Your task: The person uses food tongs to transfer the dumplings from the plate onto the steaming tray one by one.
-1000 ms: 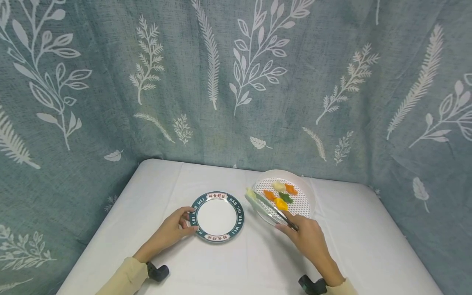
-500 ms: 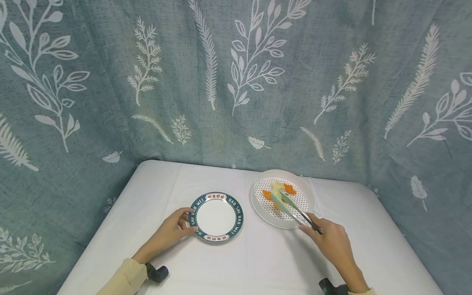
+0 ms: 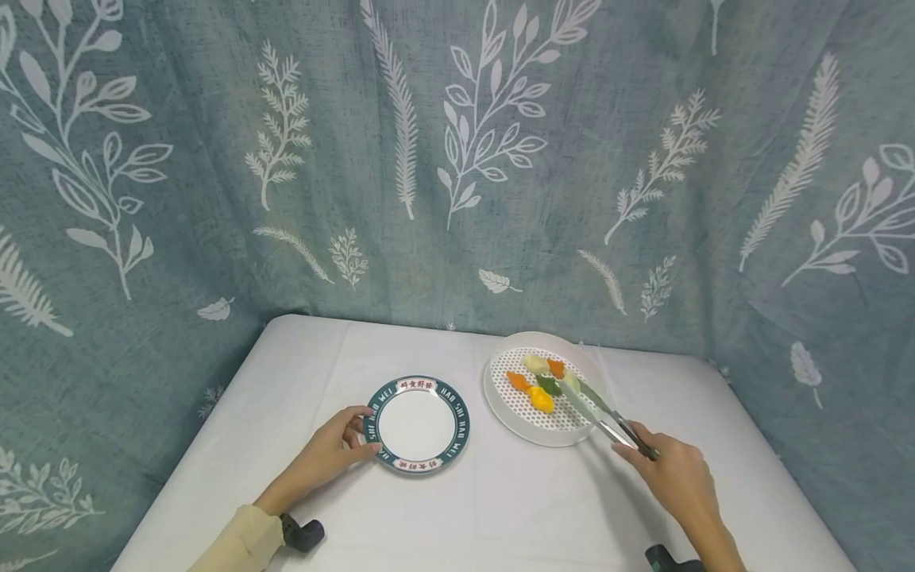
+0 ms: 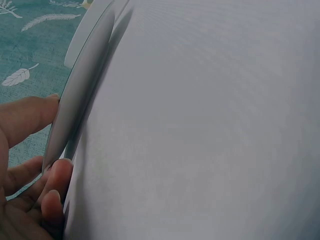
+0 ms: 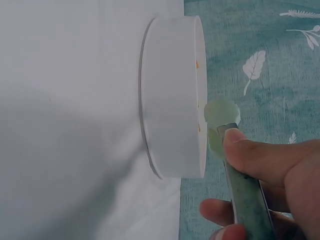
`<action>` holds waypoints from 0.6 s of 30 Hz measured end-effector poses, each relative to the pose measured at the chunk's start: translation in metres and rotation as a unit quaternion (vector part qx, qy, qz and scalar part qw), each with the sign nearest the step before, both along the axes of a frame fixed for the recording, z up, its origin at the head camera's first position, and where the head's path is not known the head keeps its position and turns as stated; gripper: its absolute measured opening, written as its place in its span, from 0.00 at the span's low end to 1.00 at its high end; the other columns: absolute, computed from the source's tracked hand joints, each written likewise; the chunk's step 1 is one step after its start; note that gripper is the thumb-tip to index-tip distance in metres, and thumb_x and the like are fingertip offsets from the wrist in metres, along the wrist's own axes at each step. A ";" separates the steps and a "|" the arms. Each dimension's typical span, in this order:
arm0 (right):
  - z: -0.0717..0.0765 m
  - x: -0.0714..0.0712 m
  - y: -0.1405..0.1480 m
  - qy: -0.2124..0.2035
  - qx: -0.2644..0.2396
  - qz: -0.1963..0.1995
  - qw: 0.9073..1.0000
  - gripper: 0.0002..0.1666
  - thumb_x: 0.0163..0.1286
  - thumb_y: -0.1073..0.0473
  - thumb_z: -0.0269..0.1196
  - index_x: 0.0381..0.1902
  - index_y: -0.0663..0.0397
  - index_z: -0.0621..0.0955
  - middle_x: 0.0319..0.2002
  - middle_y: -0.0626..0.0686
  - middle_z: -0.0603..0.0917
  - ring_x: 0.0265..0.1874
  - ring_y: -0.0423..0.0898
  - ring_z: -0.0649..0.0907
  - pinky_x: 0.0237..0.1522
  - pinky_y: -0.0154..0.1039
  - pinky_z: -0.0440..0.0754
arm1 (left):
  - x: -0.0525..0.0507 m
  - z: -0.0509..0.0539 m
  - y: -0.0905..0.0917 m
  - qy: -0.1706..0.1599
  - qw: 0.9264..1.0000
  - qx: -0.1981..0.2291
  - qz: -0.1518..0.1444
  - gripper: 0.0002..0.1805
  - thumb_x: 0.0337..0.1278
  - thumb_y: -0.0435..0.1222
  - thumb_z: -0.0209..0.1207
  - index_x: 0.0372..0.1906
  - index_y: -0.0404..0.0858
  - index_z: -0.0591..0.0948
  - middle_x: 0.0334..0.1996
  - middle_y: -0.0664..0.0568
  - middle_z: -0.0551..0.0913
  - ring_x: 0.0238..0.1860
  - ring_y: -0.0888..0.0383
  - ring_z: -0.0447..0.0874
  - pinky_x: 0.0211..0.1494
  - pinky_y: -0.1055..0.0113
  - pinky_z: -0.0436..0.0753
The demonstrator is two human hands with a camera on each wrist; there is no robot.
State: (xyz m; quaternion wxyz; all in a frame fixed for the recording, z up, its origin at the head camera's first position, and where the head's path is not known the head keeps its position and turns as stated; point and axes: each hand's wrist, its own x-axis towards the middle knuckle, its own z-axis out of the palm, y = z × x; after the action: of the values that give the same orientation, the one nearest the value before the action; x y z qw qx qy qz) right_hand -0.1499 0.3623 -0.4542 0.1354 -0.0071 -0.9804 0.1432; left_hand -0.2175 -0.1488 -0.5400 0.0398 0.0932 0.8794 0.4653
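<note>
My left hand holds the left rim of a round white plate with a dark green lettered border. In the left wrist view the plate appears edge-on between the thumb and fingers. My right hand grips metal tongs with pale green tips, which hang over the right part of a round white steamer basket. Its perforated bottom bears a pale yellow piece, orange pieces, a dark green piece and a yellow piece. Whether the tongs touch anything is unclear.
A white cloth covers the table. Behind it and along both sides hangs a blue-green curtain with white leaf patterns, close to the basket's far edge. The plate stands left of the basket, with a narrow gap between them.
My right hand has moved right with the tongs, whose tips have passed from the basket's left edge, over the pale yellow piece, to its right part. The left hand and plate stay put.
</note>
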 end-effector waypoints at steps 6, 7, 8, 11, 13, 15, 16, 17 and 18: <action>0.004 -0.003 0.008 -0.001 0.018 0.007 1.000 0.38 0.65 0.37 0.71 0.61 0.60 0.83 0.16 0.46 0.68 0.16 0.44 0.65 0.17 0.40 0.63 | 0.001 0.001 -0.001 -0.003 1.000 0.007 -0.001 0.37 0.57 0.45 0.74 0.70 0.41 0.74 0.46 0.53 0.78 0.37 0.59 0.74 0.39 0.66 0.76; 0.005 -0.004 0.009 -0.004 0.018 0.008 1.000 0.38 0.65 0.37 0.71 0.61 0.60 0.83 0.16 0.46 0.68 0.16 0.44 0.65 0.18 0.40 0.63 | 0.001 0.001 -0.001 -0.002 1.000 0.009 -0.001 0.37 0.57 0.45 0.74 0.69 0.41 0.74 0.46 0.53 0.78 0.37 0.59 0.75 0.39 0.66 0.76; 0.006 -0.004 0.010 -0.008 0.019 0.011 1.000 0.38 0.65 0.37 0.71 0.61 0.61 0.83 0.16 0.46 0.69 0.16 0.44 0.65 0.18 0.40 0.63 | 0.001 0.002 -0.001 -0.002 1.000 0.010 -0.001 0.37 0.57 0.44 0.74 0.69 0.41 0.74 0.46 0.53 0.78 0.37 0.59 0.75 0.40 0.66 0.76; 0.009 -0.006 0.013 -0.018 0.020 0.021 0.999 0.37 0.65 0.40 0.72 0.61 0.63 0.83 0.18 0.49 0.75 0.17 0.45 0.67 0.18 0.41 0.64 | 0.001 0.002 -0.001 0.000 1.000 0.009 -0.002 0.36 0.57 0.44 0.74 0.69 0.41 0.74 0.46 0.53 0.78 0.37 0.60 0.75 0.40 0.66 0.76; 0.013 -0.008 0.014 -0.024 0.022 0.029 0.999 0.37 0.66 0.41 0.72 0.60 0.64 0.83 0.23 0.54 0.82 0.17 0.45 0.68 0.19 0.41 0.65 | 0.001 0.002 -0.001 0.000 1.000 0.008 -0.002 0.36 0.57 0.44 0.74 0.69 0.41 0.74 0.46 0.53 0.78 0.37 0.60 0.75 0.40 0.66 0.76; 0.017 -0.010 0.014 -0.030 0.025 0.034 0.999 0.36 0.65 0.43 0.73 0.60 0.65 0.83 0.26 0.56 0.84 0.18 0.45 0.69 0.19 0.42 0.65 | 0.001 0.002 -0.001 0.001 1.000 0.005 -0.003 0.36 0.57 0.44 0.74 0.69 0.41 0.74 0.46 0.53 0.78 0.37 0.60 0.75 0.40 0.66 0.76; 0.018 -0.011 0.014 -0.035 0.027 0.036 0.998 0.36 0.65 0.43 0.73 0.60 0.65 0.83 0.26 0.56 0.84 0.18 0.46 0.69 0.19 0.42 0.65 | 0.001 0.002 -0.001 0.001 1.000 0.005 -0.003 0.36 0.57 0.44 0.74 0.69 0.41 0.74 0.46 0.53 0.78 0.37 0.60 0.75 0.40 0.66 0.76; 0.020 -0.012 0.013 -0.040 0.029 0.038 0.998 0.36 0.65 0.44 0.73 0.60 0.65 0.83 0.24 0.55 0.82 0.18 0.46 0.69 0.19 0.42 0.65 | 0.001 0.002 -0.001 0.002 1.000 0.005 -0.004 0.36 0.57 0.44 0.74 0.69 0.41 0.74 0.46 0.53 0.78 0.37 0.60 0.75 0.40 0.66 0.76; 0.022 -0.013 0.013 -0.047 0.032 0.039 0.998 0.36 0.65 0.43 0.73 0.60 0.64 0.83 0.22 0.53 0.79 0.18 0.46 0.68 0.20 0.42 0.64 | 0.001 0.002 -0.001 0.002 1.000 0.004 -0.004 0.36 0.57 0.45 0.74 0.69 0.41 0.74 0.46 0.53 0.78 0.37 0.60 0.75 0.40 0.66 0.76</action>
State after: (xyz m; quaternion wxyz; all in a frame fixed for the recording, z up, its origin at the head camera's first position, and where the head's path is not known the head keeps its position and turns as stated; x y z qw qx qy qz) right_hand -0.1632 0.3756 -0.4323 0.0841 0.0283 -0.9892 0.1167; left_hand -0.2166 -0.1500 -0.5380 0.0395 0.0976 0.8770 0.4688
